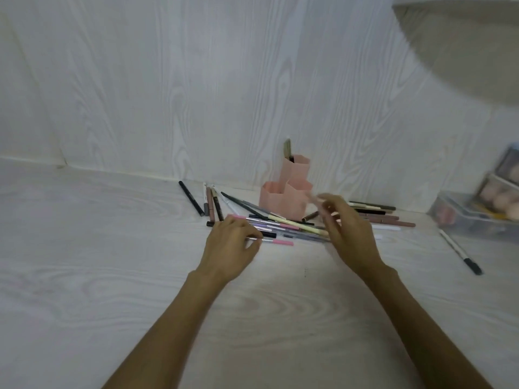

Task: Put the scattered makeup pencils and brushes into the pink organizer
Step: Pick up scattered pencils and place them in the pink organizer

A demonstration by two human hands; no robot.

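Head view — pencils strewn by the desk's back edge, no writing legible.
A black pencil (191, 201) lies leftmost; the left hand (230, 242) pinches a pink-tipped pencil (276, 242) in the pile; the pink organizer (286, 193) stands behind, one pencil inside; the right hand (344, 228) — blurred, fingers curled, grip unclear — partly hides it; a clear box (477, 211) sits at the right edge.
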